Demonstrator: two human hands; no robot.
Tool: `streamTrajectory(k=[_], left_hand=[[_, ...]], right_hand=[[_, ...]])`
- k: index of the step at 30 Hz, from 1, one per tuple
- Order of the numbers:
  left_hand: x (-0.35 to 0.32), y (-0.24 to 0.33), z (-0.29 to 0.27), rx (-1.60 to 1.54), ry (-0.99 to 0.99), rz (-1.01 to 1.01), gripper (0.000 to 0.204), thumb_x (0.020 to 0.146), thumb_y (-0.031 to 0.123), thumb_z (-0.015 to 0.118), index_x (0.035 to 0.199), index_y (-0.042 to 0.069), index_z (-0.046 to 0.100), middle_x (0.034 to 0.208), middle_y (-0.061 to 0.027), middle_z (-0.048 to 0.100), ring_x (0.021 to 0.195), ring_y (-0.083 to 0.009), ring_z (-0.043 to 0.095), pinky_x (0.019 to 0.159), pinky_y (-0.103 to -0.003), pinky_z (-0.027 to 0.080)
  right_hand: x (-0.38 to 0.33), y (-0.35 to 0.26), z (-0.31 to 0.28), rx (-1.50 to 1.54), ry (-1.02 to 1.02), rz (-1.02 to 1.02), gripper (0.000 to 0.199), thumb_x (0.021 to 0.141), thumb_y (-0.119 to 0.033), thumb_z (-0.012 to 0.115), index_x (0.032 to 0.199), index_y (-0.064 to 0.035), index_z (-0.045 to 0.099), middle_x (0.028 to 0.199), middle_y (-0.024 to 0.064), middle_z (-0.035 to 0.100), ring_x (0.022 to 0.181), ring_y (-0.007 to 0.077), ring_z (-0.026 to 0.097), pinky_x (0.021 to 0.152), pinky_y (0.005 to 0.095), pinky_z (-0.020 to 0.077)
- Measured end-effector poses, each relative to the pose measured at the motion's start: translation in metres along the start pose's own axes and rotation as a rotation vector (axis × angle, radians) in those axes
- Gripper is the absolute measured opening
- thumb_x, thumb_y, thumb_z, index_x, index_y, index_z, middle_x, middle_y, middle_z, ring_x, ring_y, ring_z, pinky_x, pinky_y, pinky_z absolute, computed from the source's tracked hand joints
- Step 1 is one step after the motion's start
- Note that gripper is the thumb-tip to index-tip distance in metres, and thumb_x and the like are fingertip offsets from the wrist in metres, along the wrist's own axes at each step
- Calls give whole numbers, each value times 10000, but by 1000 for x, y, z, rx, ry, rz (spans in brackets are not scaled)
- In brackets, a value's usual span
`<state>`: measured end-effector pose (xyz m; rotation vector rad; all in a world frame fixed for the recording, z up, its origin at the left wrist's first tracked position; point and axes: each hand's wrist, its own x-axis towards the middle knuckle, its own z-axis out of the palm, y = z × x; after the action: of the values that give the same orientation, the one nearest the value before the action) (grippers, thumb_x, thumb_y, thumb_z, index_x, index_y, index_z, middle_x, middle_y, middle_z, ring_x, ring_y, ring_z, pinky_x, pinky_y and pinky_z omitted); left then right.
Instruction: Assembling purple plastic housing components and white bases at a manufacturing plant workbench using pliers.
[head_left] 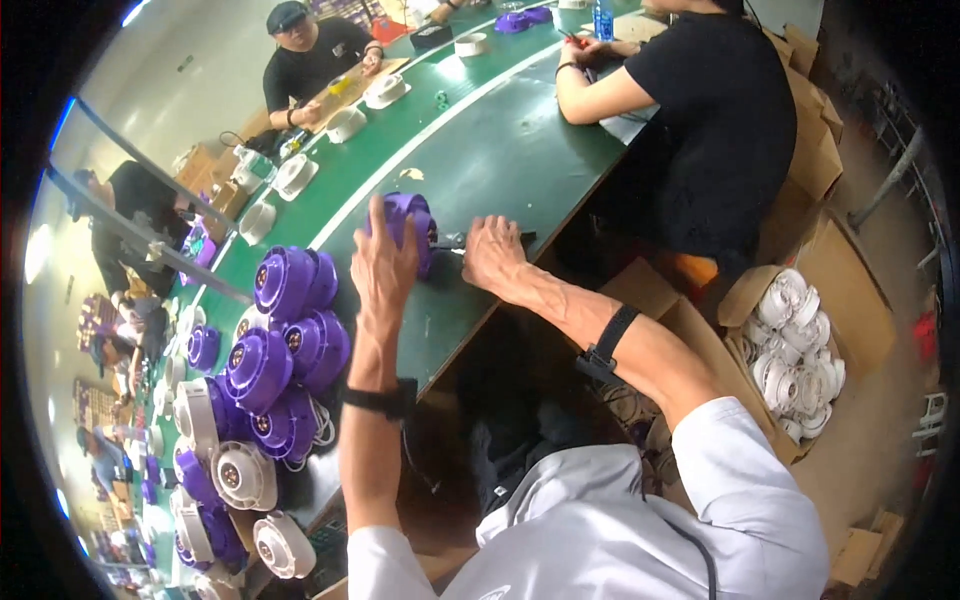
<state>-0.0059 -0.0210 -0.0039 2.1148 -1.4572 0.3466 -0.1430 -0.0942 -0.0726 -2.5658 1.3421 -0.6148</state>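
Note:
My left hand (382, 265) is closed round a purple round plastic housing (421, 212), steadying it on the dark green bench. The housing stands on its side, its face turned to the right. My right hand (494, 255) is a fist round a screwdriver (527, 238), whose dark handle end shows beyond the fingers. Its thin shaft points left at the face of the housing. I cannot make out whether the tip touches a screw. Beside my left forearm, several purple housings (258, 370) are piled up, with a white housing (243, 475) among them.
A green conveyor belt (415, 115) runs behind the bench, carrying white round parts (294, 176). To the right, a person in black (715, 120) sits close to the bench. An open cardboard box (850, 310) holds white ring-shaped parts (795, 360). Another person (318, 65) works across the belt.

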Motion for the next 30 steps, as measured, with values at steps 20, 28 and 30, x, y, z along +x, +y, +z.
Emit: streamTrajectory(k=[20, 28, 30], left_hand=[[-62, -35, -47, -1234, -118, -368, 479, 970, 375, 521, 1164, -62, 558, 990, -73, 612, 894, -121, 553, 825, -246, 432], [-96, -11, -80, -1457, -92, -424, 429, 964, 331, 549, 1184, -37, 530, 1012, -55, 607, 892, -85, 569, 809, -215, 460], [-102, -12, -83, -1488, -69, -450, 432, 960, 325, 558, 1188, -41, 524, 1026, -61, 604, 904, -91, 572, 814, -221, 462]], right_hand=[[42, 61, -38, 44, -29, 198, 410, 760, -230, 585, 1025, 83, 608, 1048, 268, 630, 990, 387, 620, 861, 476, 489], [28, 68, 6, -148, 136, 52, 512, 789, -403, 660, 999, 60, 595, 999, 214, 610, 994, 343, 567, 893, 472, 412], [22, 67, 13, -180, 285, -15, 487, 768, -399, 688, 980, 27, 585, 980, 207, 597, 980, 367, 552, 890, 479, 416]])
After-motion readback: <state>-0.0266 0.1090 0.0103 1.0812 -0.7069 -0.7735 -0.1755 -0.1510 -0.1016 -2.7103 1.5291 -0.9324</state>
